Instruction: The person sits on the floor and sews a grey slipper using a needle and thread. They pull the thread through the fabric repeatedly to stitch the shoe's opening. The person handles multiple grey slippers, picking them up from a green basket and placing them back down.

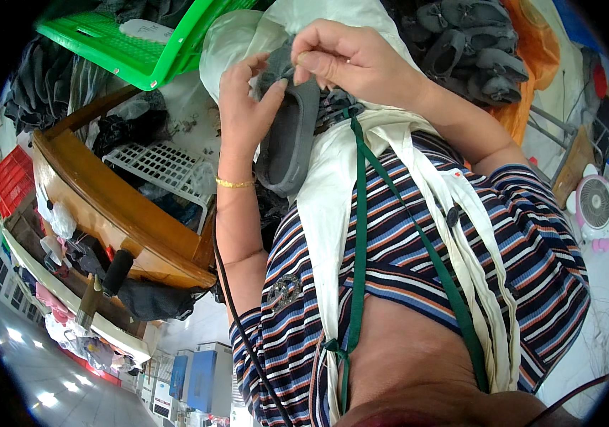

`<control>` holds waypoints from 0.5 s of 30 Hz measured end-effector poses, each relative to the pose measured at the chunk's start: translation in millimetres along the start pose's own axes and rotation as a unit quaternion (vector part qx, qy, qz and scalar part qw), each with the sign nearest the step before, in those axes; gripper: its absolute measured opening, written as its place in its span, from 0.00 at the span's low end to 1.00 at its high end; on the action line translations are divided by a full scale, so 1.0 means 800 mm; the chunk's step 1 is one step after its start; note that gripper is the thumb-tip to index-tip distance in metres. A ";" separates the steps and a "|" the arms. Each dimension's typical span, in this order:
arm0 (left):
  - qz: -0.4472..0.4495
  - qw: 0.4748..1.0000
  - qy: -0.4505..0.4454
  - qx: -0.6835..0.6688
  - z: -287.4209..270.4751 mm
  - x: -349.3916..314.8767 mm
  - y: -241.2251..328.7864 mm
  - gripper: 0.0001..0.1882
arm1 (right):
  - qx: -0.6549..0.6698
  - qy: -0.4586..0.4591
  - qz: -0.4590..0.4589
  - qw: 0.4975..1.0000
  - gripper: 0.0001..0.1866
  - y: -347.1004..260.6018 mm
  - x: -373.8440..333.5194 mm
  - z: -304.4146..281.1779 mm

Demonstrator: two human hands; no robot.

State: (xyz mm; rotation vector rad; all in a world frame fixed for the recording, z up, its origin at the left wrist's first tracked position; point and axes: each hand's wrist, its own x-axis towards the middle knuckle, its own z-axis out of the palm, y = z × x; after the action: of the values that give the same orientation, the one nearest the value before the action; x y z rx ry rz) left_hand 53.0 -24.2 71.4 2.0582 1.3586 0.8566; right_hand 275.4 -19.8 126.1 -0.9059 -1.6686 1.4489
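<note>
Both hands, left hand (244, 107) and right hand (340, 60), pinching grey slipper (290, 135); white rack (158, 167) and green crate (140, 43) nearby.

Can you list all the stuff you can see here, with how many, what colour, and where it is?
grey slipper: one, dark grey, held up in both hands
pile of slippers: several, grey, upper right on orange cloth
green crate: one, bright green, upper left
white rack: one, white, on the wooden table
wooden table: one, brown, left
red crate: one, red, far left
fan: one, white and pink, right edge
bracelet: one, gold, left wrist
left hand: holds the slipper's side
right hand: pinches the slipper's top
</note>
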 end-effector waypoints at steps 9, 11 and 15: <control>-0.061 0.946 -0.268 -0.171 -0.036 -0.024 0.071 0.08 | -0.222 -0.091 0.033 0.970 0.10 0.028 -0.007 -0.014; -0.020 0.948 -0.267 -0.173 -0.035 -0.032 0.070 0.08 | -0.442 -0.206 0.079 0.870 0.13 0.051 -0.021 -0.011; -0.021 0.954 -0.248 -0.164 -0.028 -0.038 0.073 0.06 | -0.447 -0.260 0.057 0.854 0.13 0.071 -0.041 0.024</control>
State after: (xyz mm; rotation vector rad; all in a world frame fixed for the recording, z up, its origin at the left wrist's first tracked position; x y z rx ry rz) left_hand 62.0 -71.1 121.5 1.8116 0.9116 0.4594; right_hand 276.8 -51.0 65.2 -1.1519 -2.8535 0.9829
